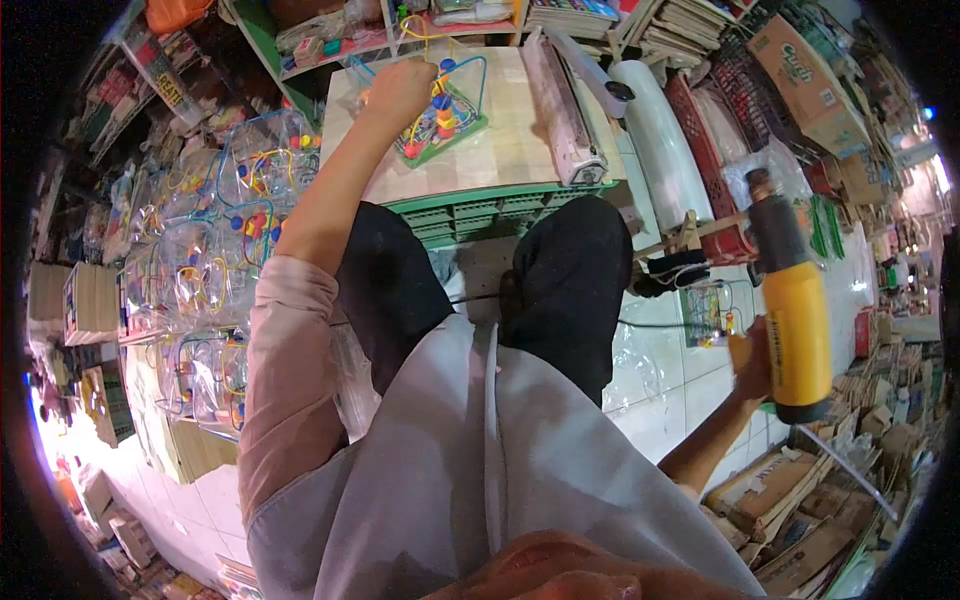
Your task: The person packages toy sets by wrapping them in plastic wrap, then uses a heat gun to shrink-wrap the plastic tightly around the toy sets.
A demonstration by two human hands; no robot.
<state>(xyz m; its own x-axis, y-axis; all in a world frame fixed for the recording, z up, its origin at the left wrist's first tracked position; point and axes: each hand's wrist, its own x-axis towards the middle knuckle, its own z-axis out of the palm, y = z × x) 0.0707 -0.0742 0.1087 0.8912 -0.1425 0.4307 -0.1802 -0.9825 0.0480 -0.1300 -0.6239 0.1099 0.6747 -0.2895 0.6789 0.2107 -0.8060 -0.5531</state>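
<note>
A bead maze toy (440, 125) with a green-edged base, coloured beads and bent wires sits on the low wooden-topped table (500, 115). My left hand (402, 88) is closed at the toy's upper left side, its knuckles up and fingertips mostly hidden, gripping it among the wires. My right hand (755, 362) is wrapped round the handle of a yellow and black heat gun (797, 335), held up off to the right. The gun's dark nozzle points toward the far side of the room, away from the toy.
A long sealer-like device (565, 110) lies on the table's right side. Beyond it leans a big roll of clear film (660, 140). Many wrapped bead mazes (200, 260) are stacked at left. Another bead maze (715, 312) stands on the floor at right, near a dark cable (655, 324).
</note>
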